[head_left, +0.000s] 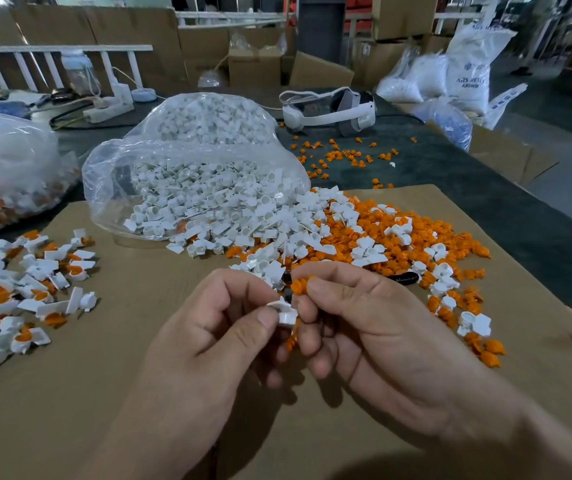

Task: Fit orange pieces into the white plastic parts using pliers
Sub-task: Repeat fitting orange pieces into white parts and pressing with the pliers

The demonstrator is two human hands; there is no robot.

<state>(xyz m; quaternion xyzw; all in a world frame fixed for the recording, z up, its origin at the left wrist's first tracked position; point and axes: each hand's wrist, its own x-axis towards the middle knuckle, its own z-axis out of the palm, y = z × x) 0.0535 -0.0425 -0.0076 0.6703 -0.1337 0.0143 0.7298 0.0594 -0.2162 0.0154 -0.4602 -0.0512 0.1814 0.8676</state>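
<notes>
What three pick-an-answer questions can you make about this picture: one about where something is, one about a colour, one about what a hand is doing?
1. Where is the white headset?
A) inside the open bag
B) on a chair
C) on the dark table beyond the open bag

2. What colour is the small piece that the right hand pinches?
A) blue
B) orange
C) green

3. What is the left hand doing?
A) pinching a white part
B) lying flat
C) holding a cup

Answers: C, the headset lies on the dark table past the bag; B, the piece at the fingertips is orange; A, thumb and finger squeeze the white part.
</notes>
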